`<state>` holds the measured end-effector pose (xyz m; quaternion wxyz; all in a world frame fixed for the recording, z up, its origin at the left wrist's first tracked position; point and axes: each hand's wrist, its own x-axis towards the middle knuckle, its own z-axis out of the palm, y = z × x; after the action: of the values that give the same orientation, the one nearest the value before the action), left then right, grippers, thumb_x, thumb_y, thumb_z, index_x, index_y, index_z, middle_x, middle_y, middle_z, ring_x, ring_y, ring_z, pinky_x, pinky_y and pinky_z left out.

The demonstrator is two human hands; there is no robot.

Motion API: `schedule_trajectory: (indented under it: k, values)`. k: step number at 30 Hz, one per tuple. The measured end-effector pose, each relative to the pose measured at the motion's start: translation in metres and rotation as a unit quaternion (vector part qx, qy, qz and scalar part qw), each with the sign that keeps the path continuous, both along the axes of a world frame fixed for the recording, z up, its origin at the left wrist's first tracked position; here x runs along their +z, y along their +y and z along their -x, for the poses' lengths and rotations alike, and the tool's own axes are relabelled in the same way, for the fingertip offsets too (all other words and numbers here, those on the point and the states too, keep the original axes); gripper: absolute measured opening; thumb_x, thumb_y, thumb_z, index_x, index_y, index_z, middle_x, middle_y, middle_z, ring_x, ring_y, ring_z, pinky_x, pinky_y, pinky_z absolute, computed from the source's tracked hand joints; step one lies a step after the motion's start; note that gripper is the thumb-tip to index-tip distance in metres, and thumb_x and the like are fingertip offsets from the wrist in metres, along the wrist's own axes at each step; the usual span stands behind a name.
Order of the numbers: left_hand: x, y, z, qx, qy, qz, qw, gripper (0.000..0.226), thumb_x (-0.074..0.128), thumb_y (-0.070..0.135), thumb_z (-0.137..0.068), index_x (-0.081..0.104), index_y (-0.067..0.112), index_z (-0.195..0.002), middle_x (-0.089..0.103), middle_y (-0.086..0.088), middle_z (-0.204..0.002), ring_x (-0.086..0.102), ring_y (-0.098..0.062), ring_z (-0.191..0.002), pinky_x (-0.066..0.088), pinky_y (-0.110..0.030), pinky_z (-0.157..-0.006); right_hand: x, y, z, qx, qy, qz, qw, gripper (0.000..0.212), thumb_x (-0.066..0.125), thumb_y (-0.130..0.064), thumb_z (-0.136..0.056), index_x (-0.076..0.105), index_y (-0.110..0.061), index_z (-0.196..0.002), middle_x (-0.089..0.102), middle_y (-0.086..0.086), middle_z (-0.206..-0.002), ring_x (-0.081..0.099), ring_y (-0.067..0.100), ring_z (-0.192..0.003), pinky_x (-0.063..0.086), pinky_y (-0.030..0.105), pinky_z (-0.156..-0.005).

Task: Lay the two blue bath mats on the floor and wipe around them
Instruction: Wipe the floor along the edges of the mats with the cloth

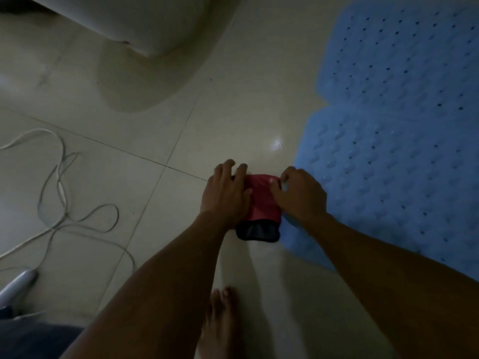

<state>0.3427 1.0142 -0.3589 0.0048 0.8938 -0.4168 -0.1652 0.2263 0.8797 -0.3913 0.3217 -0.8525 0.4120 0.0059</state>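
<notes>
A red cloth [261,203] with a black edge lies on the pale tiled floor [145,182], just left of the blue mats. My left hand [225,193] presses flat on its left side. My right hand [300,193] pinches its upper right corner, next to the mat's edge. Two blue bath mats with small holes lie flat on the right: the far blue mat [399,60] and the near blue mat [383,182], meeting at a wavy seam.
A white toilet base [145,29] stands at the top left. A loose white cable [62,193] loops over the floor on the left, with a white handle [18,283] at the lower left. My bare foot [220,320] rests below the cloth.
</notes>
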Motion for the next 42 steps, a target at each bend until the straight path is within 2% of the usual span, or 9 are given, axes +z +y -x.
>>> schedule_trajectory:
  k: [4,8,12,16,24,28,30,36,42]
  values:
    - [-0.037,0.011,0.026,-0.198,-0.019,-0.028,0.980,0.073,0.022,0.054,-0.102,0.013,0.013,-0.162,0.006,-0.015,-0.170,0.002,-0.033,-0.157,0.013,-0.051,-0.126,-0.010,-0.041,0.004,-0.028,-0.018,0.158,0.987,0.043,0.048,-0.039,-0.088,0.061,-0.012,-0.118,0.061,0.018,-0.116,0.051,0.041,-0.112,0.047,0.049,-0.087]
    - [-0.067,0.013,0.043,-0.173,0.016,-0.014,0.985,0.076,0.020,0.054,-0.101,0.002,0.014,-0.163,-0.004,-0.010,-0.170,-0.008,-0.027,-0.157,0.008,-0.052,-0.126,-0.035,-0.094,0.010,-0.024,0.026,0.222,0.974,0.055,0.046,-0.037,-0.093,0.048,-0.008,-0.139,0.049,0.019,-0.145,0.041,0.041,-0.135,0.039,0.054,-0.103]
    - [-0.075,0.005,0.040,-0.156,0.009,0.019,0.988,0.076,0.028,0.054,-0.099,0.006,0.018,-0.163,-0.001,-0.006,-0.171,-0.005,-0.024,-0.158,0.007,-0.049,-0.126,-0.060,-0.102,0.003,-0.035,0.049,0.222,0.973,0.062,0.036,-0.042,-0.102,0.033,-0.009,-0.154,0.027,0.016,-0.164,0.022,0.038,-0.151,0.021,0.058,-0.119]
    - [-0.079,-0.013,0.029,-0.168,0.003,0.032,0.985,0.075,0.028,0.055,-0.100,0.008,0.018,-0.163,0.001,-0.007,-0.171,-0.003,-0.024,-0.158,0.009,-0.050,-0.126,-0.069,-0.093,0.005,-0.044,0.053,0.260,0.963,0.062,0.025,-0.042,-0.106,0.025,-0.010,-0.158,0.020,0.015,-0.166,0.017,0.034,-0.154,0.014,0.058,-0.123]
    - [-0.085,-0.073,-0.005,-0.175,-0.008,0.060,0.983,0.073,0.024,0.055,-0.102,0.008,0.020,-0.163,0.004,-0.006,-0.171,-0.001,-0.023,-0.158,0.011,-0.051,-0.125,-0.068,-0.097,0.001,-0.055,0.064,0.271,0.959,0.063,0.033,-0.041,-0.101,0.030,-0.010,-0.156,0.022,0.013,-0.166,0.019,0.032,-0.153,0.017,0.056,-0.121]
    - [-0.087,-0.099,-0.023,-0.197,-0.025,0.066,0.978,0.072,0.025,0.055,-0.102,0.011,0.020,-0.163,0.006,-0.006,-0.171,0.000,-0.023,-0.158,0.012,-0.050,-0.125,-0.061,-0.117,-0.009,-0.077,0.027,0.297,0.951,0.057,0.042,-0.039,-0.097,0.045,-0.013,-0.147,0.042,0.009,-0.157,0.040,0.032,-0.140,0.033,0.050,-0.104]
    - [-0.087,-0.110,-0.030,-0.205,-0.025,0.072,0.976,0.072,0.025,0.055,-0.102,0.011,0.020,-0.163,0.006,-0.005,-0.171,0.000,-0.023,-0.158,0.012,-0.049,-0.125,-0.054,-0.141,-0.023,-0.069,0.008,0.315,0.947,0.057,0.044,-0.037,-0.096,0.044,-0.014,-0.147,0.043,0.008,-0.156,0.043,0.033,-0.138,0.034,0.049,-0.100]
    - [-0.088,-0.159,-0.057,-0.189,-0.022,0.088,0.978,0.069,0.024,0.054,-0.103,0.007,0.022,-0.163,0.003,-0.002,-0.171,-0.003,-0.020,-0.158,0.009,-0.047,-0.127,-0.042,-0.252,-0.077,-0.040,0.019,0.308,0.950,0.064,0.032,-0.041,-0.101,0.027,-0.011,-0.157,0.020,0.011,-0.167,0.015,0.031,-0.154,0.014,0.060,-0.120]
    - [-0.088,-0.222,-0.088,-0.178,-0.032,0.104,0.978,0.070,0.023,0.054,-0.102,0.008,0.024,-0.163,0.004,-0.001,-0.171,-0.003,-0.019,-0.158,0.006,-0.044,-0.127,-0.077,-0.264,-0.077,-0.040,0.037,0.318,0.947,0.061,0.030,-0.036,-0.101,0.031,-0.009,-0.156,0.029,0.013,-0.163,0.023,0.033,-0.152,0.021,0.061,-0.119]
